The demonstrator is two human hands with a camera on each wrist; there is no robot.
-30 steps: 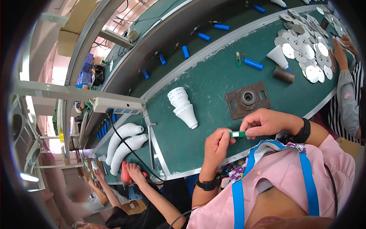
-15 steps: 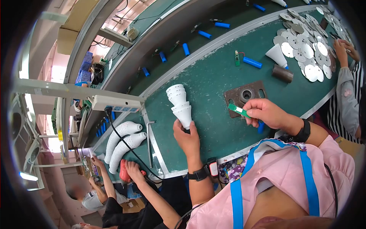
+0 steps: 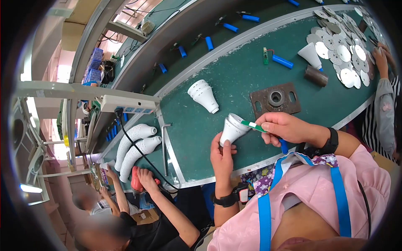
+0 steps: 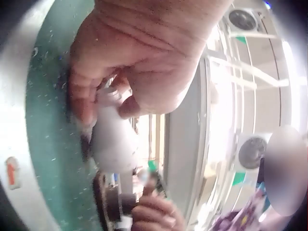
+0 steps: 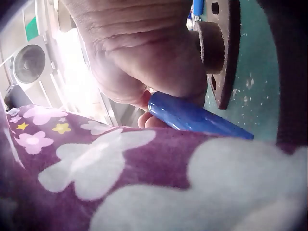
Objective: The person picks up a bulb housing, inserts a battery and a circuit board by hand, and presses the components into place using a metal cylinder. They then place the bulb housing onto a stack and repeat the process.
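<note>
My left hand (image 3: pixel 222 159) grips a white cone-shaped housing (image 3: pixel 231 131) near its narrow end, the wide mouth turned up toward the right hand. In the left wrist view the housing (image 4: pixel 114 144) hangs below the left fingers. Between thumb and fingers, my right hand (image 3: pixel 284 127) pinches a green circuit board (image 3: pixel 254 126), whose far end is at the housing's mouth; whether it is inside I cannot tell. A blue cylinder (image 3: pixel 284 146) is under the right hand, and the right wrist view shows this blue cylinder (image 5: pixel 192 115) against the palm side.
A stack of white housings (image 3: pixel 203 96) lies behind the left hand. Beyond the right hand is a brown metal fixture (image 3: pixel 257 100); a dark metal tube (image 3: pixel 315 75), another blue cylinder (image 3: pixel 282 62) and many discs (image 3: pixel 347 77) lie farther right. Another person's hand (image 3: pixel 147 180) holds a red tool at left.
The left hand has taken a white housing off the stack and moved right with it. The right hand has brought the board to the housing's mouth. The remaining stack has shifted slightly.
</note>
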